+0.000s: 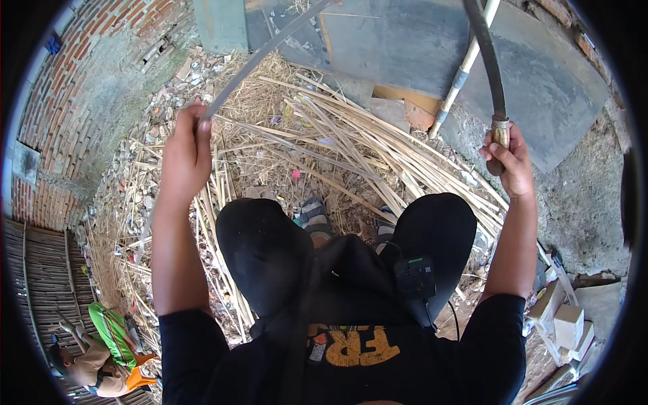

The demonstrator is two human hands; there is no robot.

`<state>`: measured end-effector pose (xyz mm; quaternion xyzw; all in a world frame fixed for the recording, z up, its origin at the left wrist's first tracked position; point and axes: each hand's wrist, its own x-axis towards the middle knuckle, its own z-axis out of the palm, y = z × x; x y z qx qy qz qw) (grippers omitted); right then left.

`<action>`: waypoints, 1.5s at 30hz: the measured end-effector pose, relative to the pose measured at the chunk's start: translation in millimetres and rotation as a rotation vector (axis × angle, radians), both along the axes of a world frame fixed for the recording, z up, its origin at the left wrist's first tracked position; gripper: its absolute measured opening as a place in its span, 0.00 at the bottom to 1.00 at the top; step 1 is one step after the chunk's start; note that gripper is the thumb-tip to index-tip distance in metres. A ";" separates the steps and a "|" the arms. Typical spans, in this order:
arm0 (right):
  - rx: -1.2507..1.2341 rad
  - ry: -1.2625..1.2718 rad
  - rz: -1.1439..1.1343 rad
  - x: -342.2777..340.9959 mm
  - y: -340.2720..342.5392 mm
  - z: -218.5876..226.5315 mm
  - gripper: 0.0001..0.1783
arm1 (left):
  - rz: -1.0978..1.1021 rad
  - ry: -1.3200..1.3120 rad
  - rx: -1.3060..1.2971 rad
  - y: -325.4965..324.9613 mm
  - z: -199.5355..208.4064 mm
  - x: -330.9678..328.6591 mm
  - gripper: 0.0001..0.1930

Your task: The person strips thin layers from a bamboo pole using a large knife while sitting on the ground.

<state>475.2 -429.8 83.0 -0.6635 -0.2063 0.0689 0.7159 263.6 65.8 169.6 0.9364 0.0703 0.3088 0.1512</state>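
Note:
My left hand (187, 152) is closed around a long, flat grey-brown strip (260, 55), which looks like split bamboo. From my fingers it slants up and to the right, past the top edge of the view. On the right, my right hand (511, 160) grips a machete by its wooden handle (500, 138). The dark, slightly curved blade (491, 64) points away from me, and its tip lies outside the picture. Between my raised knees and the wall, many pale split strips (378, 142) lie spread over the ground.
A pale pole (461, 74) leans at the upper right, by grey sheets (398, 40). Brick walls (88, 88) rise on the left. Another person (101, 364) sits at the lower left beside a slatted bamboo screen (47, 270). Blocks (569, 325) are stacked at the lower right.

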 end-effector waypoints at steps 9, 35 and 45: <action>-0.385 -0.131 0.005 -16.6 105.4 39.5 0.20 | 0.192 0.217 -0.255 -24.3 -71.2 -96.7 0.09; -0.079 0.170 0.488 5.0 214.4 -17.0 0.22 | 0.321 0.547 -0.377 -70.0 -158.7 -285.8 0.13; -0.680 -0.577 0.083 -12.1 208.9 -13.9 0.20 | 0.371 0.478 -0.391 -89.1 -153.4 -268.3 0.13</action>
